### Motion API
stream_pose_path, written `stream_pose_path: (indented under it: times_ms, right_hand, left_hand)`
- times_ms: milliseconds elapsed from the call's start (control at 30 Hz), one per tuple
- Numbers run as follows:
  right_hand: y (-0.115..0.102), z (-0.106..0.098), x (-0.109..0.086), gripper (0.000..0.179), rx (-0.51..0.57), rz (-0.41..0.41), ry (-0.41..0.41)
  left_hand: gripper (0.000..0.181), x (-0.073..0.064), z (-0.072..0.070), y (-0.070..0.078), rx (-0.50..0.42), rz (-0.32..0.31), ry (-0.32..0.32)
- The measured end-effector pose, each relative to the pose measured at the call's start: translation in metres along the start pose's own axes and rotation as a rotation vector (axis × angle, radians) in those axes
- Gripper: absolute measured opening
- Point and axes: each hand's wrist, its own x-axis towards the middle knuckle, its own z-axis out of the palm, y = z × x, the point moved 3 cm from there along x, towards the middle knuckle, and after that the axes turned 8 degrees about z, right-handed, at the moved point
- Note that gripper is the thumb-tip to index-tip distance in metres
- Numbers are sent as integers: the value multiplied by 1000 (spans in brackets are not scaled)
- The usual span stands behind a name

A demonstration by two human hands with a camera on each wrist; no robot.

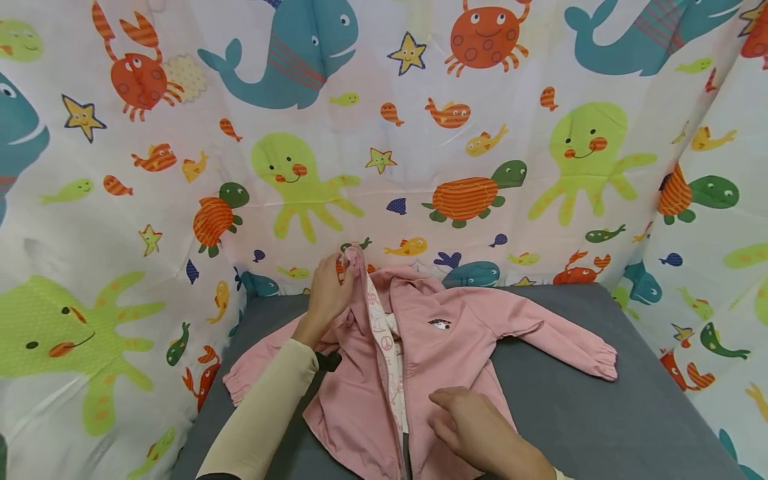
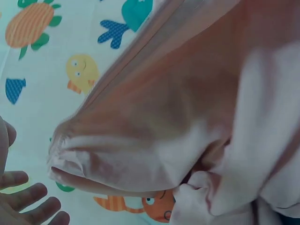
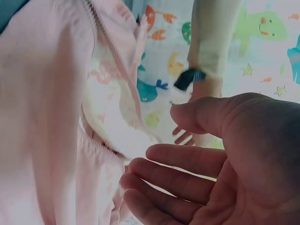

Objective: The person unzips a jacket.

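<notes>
A pink zip-up jacket (image 1: pixel 432 360) lies on the grey surface with its front unzipped. A pale printed lining (image 1: pixel 384 333) shows along the opening. The jacket's collar corner (image 2: pixel 70 159) stands raised at the far left. My left hand (image 1: pixel 331 287) is right beside that corner; in the left wrist view its fingers (image 2: pixel 30 199) are spread apart from the cloth. Over the lower right front panel hovers my right hand (image 1: pixel 471 427). Its fingers (image 3: pixel 180 168) are relaxed and slightly bent, holding nothing, as the right wrist view shows.
A curtain (image 1: pixel 384 140) printed with sea animals rises behind the grey table (image 1: pixel 564 413) and along both sides. One jacket sleeve (image 1: pixel 552 333) stretches out to the right; the other (image 1: pixel 258 357) lies partly behind the left forearm. A dark band (image 3: pixel 190 78) sits at the left wrist.
</notes>
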Motion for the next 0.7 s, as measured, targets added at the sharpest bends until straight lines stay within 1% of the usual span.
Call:
stream_pose_path:
  times_ms: [167,300,433,567,700]
  right_hand:
    - [8,-4,5,27,-6,36,43]
    - [14,-5,9,30,-11,57,59]
    - [19,-5,14,35,-3,77,58]
    - [21,-4,17,37,3,84,73]
    - [23,-3,21,37,-1,90,92]
  left_hand:
    - [56,-19,-5,10,-34,82,16]
    - [57,-32,-7,15,-48,108,17]
    - [59,-44,-7,18,-57,90,5]
    - [59,-56,-6,20,-57,75,-15]
    - [56,-70,-5,21,-65,84,-19]
